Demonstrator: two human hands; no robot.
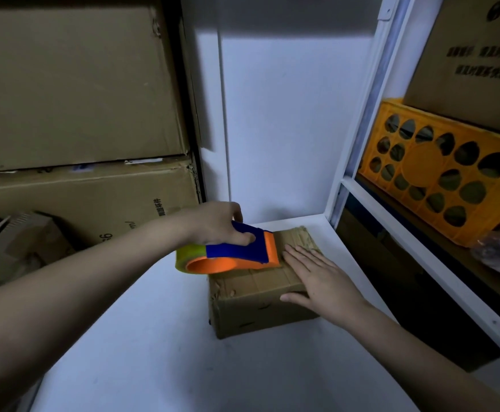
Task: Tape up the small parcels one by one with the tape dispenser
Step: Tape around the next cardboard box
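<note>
While the left hand (219,224) grips a blue and orange tape dispenser (233,252) against the top of a small cardboard parcel (257,301), the right hand (320,281) lies flat with straight fingers on the parcel's right side. Parcel sits mid-desk (153,352), toward the far right.

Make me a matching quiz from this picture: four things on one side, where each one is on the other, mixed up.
Things:
1. dispenser
2. right hand
3. crate
4. parcel

Places:
A. on the shelf at right
B. on the white table
C. gripped by the left hand
D. flat on top of the parcel

Pairs: 1-C, 2-D, 3-A, 4-B
</note>
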